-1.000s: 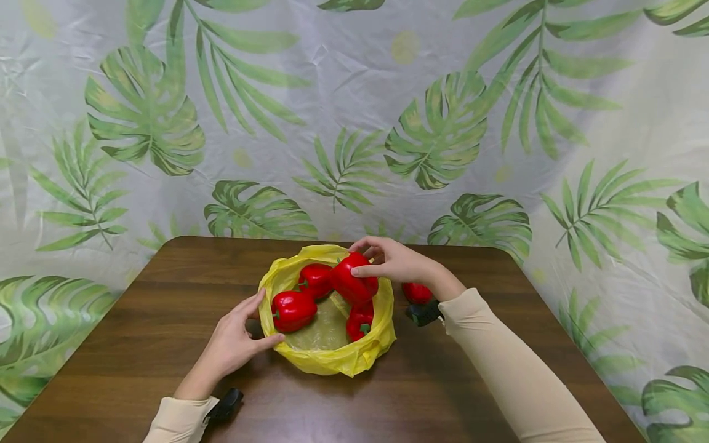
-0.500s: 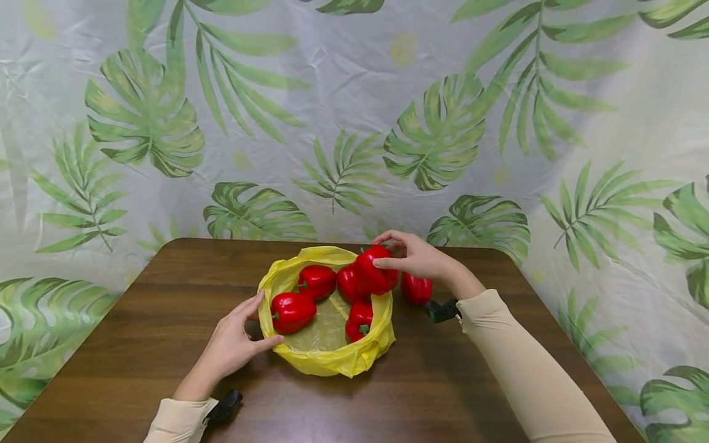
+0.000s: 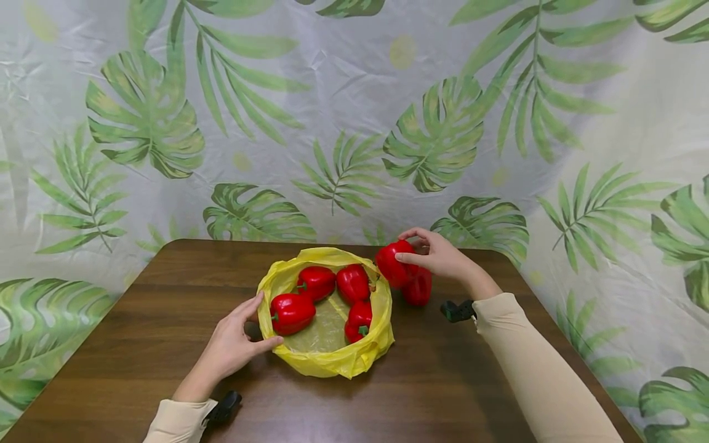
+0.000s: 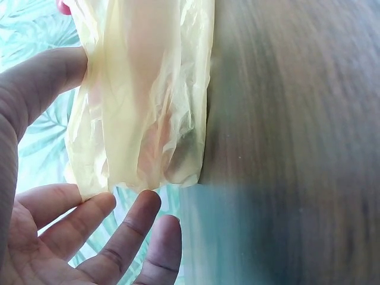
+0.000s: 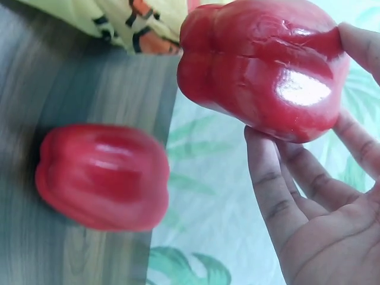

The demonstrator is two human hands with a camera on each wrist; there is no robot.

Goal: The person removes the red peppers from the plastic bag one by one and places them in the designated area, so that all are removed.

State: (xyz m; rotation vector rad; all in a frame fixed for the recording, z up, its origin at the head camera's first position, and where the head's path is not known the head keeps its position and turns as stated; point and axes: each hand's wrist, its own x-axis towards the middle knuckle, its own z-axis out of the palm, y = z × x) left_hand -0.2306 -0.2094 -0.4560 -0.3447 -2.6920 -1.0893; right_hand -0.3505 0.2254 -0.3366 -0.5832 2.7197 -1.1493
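A yellow plastic bag [image 3: 338,363] stands with its rim rolled wide, several red bell peppers inside, among them one at the left [image 3: 293,314]. My left hand [image 3: 229,341] rests against the bag's left side, thumb and fingers spread apart; in the left wrist view the fingertips [image 4: 148,205] touch the thin plastic. Just beyond the bag's right rim, my right hand [image 3: 437,253] holds a red bell pepper [image 3: 394,263] between thumb and fingers, raised off the table. In the right wrist view this bell pepper [image 5: 261,71] shows its lobed shape.
Another red bell pepper [image 3: 418,289] lies on the table right of the bag, partly behind the held one. The brown wooden table [image 3: 183,295] ends at a leaf-patterned sheet [image 3: 354,111]. Black straps [image 3: 224,406] sit at both wrists.
My right hand has carried the bell pepper to the right, from over the bag to beyond its rim. Another bell pepper inside the bag has come into view. My left hand stays put.
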